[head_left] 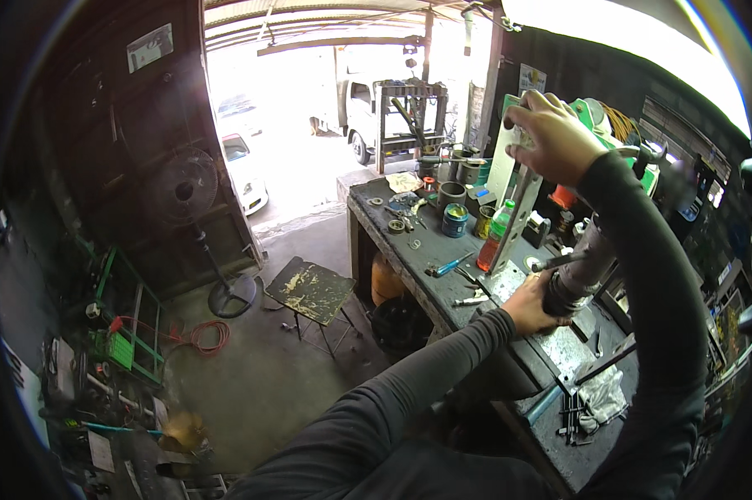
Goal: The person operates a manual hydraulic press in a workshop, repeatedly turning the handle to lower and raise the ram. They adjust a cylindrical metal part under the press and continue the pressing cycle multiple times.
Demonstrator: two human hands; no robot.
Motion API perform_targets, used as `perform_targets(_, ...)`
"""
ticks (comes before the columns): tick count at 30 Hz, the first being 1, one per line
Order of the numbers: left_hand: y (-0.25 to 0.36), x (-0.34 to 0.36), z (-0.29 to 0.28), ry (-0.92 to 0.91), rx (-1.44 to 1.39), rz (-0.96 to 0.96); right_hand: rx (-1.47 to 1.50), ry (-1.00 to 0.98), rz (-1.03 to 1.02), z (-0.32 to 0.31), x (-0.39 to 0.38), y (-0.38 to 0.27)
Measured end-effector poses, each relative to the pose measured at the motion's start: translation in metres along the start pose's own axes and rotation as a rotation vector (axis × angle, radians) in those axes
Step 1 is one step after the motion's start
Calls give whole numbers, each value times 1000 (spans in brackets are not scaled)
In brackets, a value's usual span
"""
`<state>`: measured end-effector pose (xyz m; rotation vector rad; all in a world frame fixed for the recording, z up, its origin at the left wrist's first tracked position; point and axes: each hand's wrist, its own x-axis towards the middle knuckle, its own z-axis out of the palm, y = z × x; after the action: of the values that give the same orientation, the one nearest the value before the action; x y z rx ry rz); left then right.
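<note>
My left hand point(533, 303) grips the lower end of a grey metal cylinder point(583, 268) that leans up off the workbench point(443, 287). Raised above it, my right hand point(551, 137) is closed around the top end of a long flat metal bar point(516, 215). The bar slants down to the bench beside the cylinder. Both arms wear black sleeves.
The bench carries cans point(454, 220), a green bottle point(497, 232), a blue-handled tool point(449, 267), rings and a rag point(603, 398). A stool point(311, 290) and a pedestal fan point(184, 187) stand on the floor to the left, near a red hose point(205, 337). Vehicles are parked outside the doorway.
</note>
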<state>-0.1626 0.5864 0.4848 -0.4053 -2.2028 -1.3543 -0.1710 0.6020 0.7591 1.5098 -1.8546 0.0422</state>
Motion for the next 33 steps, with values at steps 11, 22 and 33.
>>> perform_targets(11,-9,-8,-7,34,39,-68,681,428,26,-98,-20,179)
perform_targets(22,0,-2,3,7,76,-58,1526,-438,234,-10,-50,204)
perform_targets(33,5,-3,-5,9,-60,-90,446,-583,-176,5,-47,158)
